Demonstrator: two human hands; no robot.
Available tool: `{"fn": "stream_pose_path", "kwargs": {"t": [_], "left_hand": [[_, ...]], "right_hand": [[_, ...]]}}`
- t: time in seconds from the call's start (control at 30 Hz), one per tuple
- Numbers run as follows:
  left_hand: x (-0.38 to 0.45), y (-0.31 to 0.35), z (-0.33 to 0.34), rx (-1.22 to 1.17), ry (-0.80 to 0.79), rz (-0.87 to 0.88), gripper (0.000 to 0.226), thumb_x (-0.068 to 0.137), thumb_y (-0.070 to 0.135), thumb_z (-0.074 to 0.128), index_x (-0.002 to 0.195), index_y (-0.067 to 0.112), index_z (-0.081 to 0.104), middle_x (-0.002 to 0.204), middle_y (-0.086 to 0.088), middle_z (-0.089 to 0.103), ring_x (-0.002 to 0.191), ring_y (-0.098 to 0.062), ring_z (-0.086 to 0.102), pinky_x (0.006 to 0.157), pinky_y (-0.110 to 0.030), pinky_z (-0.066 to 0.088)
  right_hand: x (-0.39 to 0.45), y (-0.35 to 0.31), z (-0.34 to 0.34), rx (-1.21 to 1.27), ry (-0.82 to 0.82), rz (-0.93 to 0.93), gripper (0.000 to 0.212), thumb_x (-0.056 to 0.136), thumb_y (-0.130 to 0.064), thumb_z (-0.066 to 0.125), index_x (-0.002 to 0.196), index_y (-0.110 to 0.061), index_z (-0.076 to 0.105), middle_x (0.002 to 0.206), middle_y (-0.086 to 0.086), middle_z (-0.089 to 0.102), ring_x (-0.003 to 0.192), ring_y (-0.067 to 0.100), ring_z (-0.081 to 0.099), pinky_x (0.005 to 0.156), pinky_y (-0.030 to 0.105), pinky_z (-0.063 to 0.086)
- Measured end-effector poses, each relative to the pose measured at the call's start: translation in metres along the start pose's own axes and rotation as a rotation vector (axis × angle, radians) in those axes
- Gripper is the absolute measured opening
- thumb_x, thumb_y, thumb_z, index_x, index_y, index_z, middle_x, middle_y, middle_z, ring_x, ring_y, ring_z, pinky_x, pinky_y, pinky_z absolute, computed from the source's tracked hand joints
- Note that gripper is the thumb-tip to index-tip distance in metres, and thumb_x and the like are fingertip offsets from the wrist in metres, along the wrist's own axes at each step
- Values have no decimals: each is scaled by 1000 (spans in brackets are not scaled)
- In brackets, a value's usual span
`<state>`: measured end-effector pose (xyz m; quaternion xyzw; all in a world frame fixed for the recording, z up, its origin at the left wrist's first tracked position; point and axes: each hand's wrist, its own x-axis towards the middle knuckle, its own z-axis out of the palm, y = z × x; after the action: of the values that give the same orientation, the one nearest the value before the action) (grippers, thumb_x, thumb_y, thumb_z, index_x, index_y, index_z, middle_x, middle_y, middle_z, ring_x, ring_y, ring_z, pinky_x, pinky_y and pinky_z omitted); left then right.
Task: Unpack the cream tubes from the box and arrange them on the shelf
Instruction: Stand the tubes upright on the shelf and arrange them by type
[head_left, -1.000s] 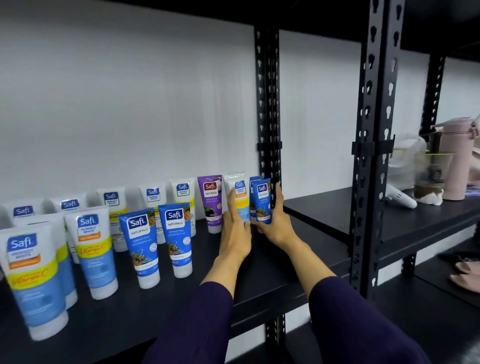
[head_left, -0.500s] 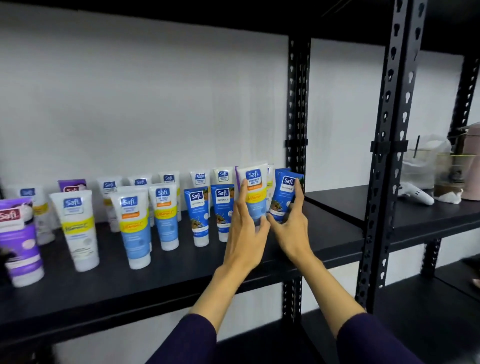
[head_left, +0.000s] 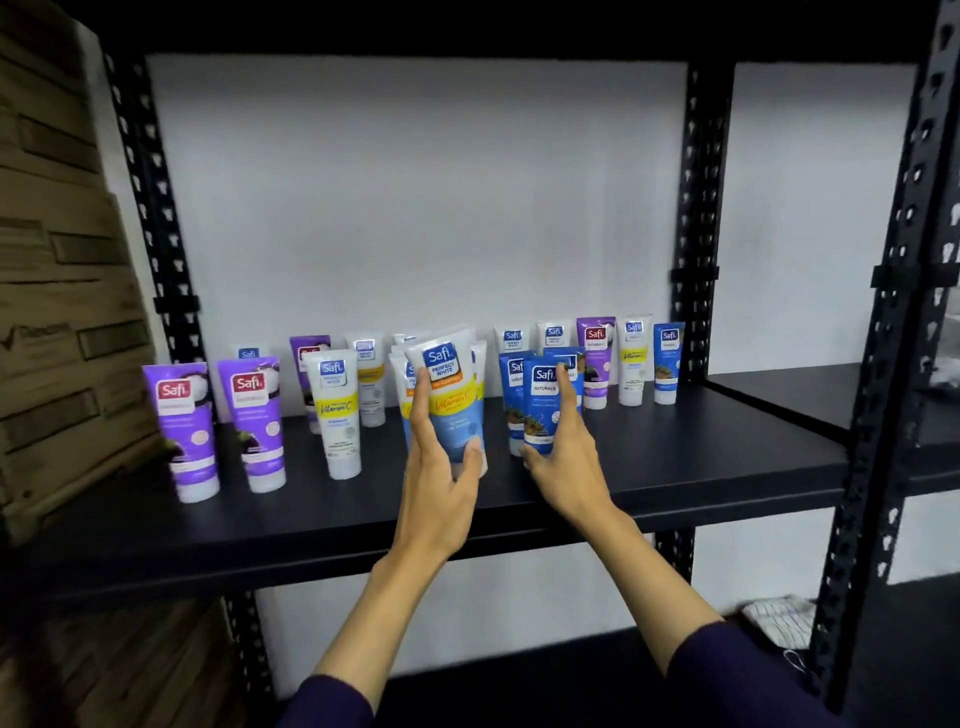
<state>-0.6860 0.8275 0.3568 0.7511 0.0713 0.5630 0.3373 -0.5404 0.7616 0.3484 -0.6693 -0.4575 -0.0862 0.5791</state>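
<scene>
Now: black shelf (head_left: 675, 467) carries rows of upright cream tubes. Cardboard boxes (head_left: 62, 312) stacked at left. Left hand (head_left: 436, 483) grips white-and-blue Vitamin C tube (head_left: 449, 400), tilted, above shelf front: fingers up its left edge, thumb across lower right. Right hand (head_left: 566, 462) pinches blue Naturals tube (head_left: 543, 405): index finger on right edge, thumb under base.

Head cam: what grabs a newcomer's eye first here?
Two hands at centre, each gripping a tube: the left hand holds a white-and-blue Vitamin C tube, the right hand a blue Naturals tube. Around them, more tubes stand upright on the black shelf, with two purple tubes at front left. Stacked cardboard boxes fill the left edge.
</scene>
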Motion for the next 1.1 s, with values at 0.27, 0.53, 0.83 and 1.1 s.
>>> {"fn": "stream_pose_path", "kwargs": {"t": [0.27, 0.53, 0.83, 1.1], "left_hand": [[1, -16, -5, 101, -145, -57, 90, 93, 2, 53, 144, 52, -2, 158, 12, 14, 142, -2, 23, 114, -23, 27], [10, -25, 17, 188, -246, -111, 89, 93, -1, 49, 146, 38, -11, 149, 24, -8, 141, 5, -5, 114, -19, 10], [-7, -20, 10, 283, -26, -64, 66, 96, 12, 52, 149, 32, 19, 150, 12, 24, 134, 0, 30, 96, -5, 30], [15, -34, -25, 339, 140, -133, 68, 88, 6, 62, 144, 26, 28, 141, -8, 28, 134, -23, 36, 110, -33, 35]], "right_hand": [[-1, 0, 5, -120, -38, 44, 102, 85, -12, 69, 143, -54, -5, 147, 3, 38, 123, 22, 52, 97, 50, 48], [-1, 10, 5, -59, -15, 34, 93, 88, -15, 65, 145, -51, 1, 135, 1, 54, 113, 18, 58, 95, 45, 50], [-14, 4, 8, -15, 122, -74, 65, 91, -15, 62, 146, -27, 30, 139, 4, 41, 125, 14, 46, 100, 35, 48], [-19, -21, 41, 127, 70, -49, 70, 88, -13, 67, 145, -29, 31, 129, 4, 53, 114, 13, 55, 98, 37, 49]]}}
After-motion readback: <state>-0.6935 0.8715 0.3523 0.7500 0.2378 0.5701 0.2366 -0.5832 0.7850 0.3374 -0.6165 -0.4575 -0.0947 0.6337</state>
